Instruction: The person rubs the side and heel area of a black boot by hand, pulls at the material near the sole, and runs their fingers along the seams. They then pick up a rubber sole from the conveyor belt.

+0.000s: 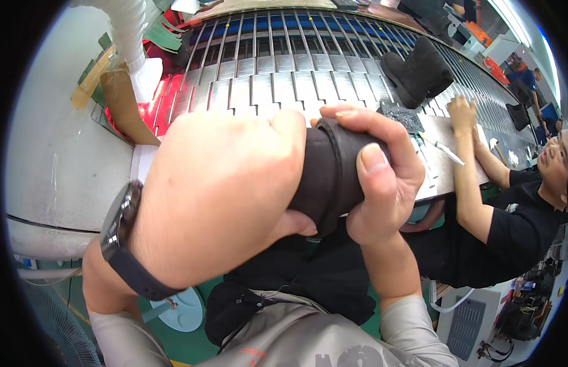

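1. While reaching in from the lower edge, holds at frame centre a dark piece (330, 174), perhaps a boot though partly covered, between left hand (219, 174) and right hand (383, 192).
2. Has a black boot (421, 72) on the slatted surface (285, 85), upper right.

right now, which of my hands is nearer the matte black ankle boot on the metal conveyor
Right. Your right hand is below and left of the boot in view; your left hand is farther left, across the dark ridged piece both hold.

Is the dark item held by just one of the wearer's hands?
No, the left hand and the right hand both grip the dark item.
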{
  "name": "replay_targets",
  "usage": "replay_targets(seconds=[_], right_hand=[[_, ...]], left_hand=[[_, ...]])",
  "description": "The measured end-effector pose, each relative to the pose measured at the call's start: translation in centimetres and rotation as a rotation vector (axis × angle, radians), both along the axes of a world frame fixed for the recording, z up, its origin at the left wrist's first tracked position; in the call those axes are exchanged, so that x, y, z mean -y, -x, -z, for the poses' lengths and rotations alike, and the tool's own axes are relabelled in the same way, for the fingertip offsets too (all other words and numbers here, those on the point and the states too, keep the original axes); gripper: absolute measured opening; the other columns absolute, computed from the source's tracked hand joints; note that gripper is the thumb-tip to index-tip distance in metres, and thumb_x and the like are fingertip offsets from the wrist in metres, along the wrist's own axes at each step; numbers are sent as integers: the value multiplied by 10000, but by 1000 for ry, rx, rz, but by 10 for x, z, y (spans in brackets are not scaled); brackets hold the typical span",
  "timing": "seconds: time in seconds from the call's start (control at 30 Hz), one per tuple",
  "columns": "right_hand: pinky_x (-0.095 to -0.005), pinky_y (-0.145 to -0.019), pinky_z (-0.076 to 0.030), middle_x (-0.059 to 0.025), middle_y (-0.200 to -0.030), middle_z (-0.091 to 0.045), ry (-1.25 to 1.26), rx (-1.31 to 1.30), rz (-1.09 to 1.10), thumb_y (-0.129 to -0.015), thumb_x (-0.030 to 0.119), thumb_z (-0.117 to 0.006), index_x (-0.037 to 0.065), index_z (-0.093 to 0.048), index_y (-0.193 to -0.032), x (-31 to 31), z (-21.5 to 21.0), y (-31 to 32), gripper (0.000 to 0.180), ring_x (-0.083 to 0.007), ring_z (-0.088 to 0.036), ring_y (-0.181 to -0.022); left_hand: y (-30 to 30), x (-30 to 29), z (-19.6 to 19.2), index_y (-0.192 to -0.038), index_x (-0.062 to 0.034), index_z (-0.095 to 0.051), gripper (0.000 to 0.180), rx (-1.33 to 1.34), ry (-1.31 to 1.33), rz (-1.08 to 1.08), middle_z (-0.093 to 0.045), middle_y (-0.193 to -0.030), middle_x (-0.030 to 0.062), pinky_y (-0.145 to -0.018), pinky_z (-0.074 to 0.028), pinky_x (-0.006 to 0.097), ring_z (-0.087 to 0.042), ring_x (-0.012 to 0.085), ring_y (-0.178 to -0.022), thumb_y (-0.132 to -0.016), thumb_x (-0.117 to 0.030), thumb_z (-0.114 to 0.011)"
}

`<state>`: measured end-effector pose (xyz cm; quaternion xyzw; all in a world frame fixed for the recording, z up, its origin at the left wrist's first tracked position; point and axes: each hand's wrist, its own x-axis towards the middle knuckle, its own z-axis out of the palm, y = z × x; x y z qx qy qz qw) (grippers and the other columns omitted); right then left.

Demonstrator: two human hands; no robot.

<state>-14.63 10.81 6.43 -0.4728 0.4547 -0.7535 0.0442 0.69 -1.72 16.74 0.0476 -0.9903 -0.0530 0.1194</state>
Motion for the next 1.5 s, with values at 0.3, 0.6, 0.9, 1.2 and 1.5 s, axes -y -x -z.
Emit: replay_targets(seconds=[0.3,0.6,0.9,1.2,1.5], right_hand=[[-444,-901,-614,-347,-1177,-704,31,-270,-22,-973,226,-712,-106,-691,-1213,-54,6,-19,410,-383,-732,-1071],[-529,-1154,-457,-423,-1474,-553,-96,42,-237,-951,325,-758,-126,-592,-1347,-128,22,-76,623,-467,-592,-1361],[-624,-1087,-521,-290,-1224,-699,41,-192,-90,-976,231,-766,-12,-688,-1195,-140,51,-93,336,-402,-685,-1134],[-651,-1068,-539,-226,-1203,-693,14,-186,-50,-1015,284,-757,63,-702,-1196,-144,53,-99,291,-373,-675,-1104],[-637,-1042,-554,-201,-1191,-687,-91,-235,-51,-1012,214,-730,63,-691,-1206,-146,30,-87,248,-367,-666,-1095]], left_hand=[[-38,-63,7,-1236,48,-624,807,67,172,-60,-682,-830,94,-623,-506,387,-720,273,-706,-651,-421,-920],[-99,-101,43,-1259,191,-650,686,-178,37,154,-767,-1024,284,-710,-624,408,-792,373,-842,-813,-281,-871],[-118,-156,84,-1141,154,-718,285,-307,133,21,-773,-997,328,-716,-641,350,-811,365,-911,-906,7,-648],[-116,-157,91,-1112,136,-731,246,-317,223,7,-779,-953,321,-683,-633,328,-814,363,-871,-940,-10,-632],[-102,-135,71,-1126,203,-687,275,-321,275,164,-757,-960,361,-613,-581,341,-809,394,-855,-933,11,-652]])
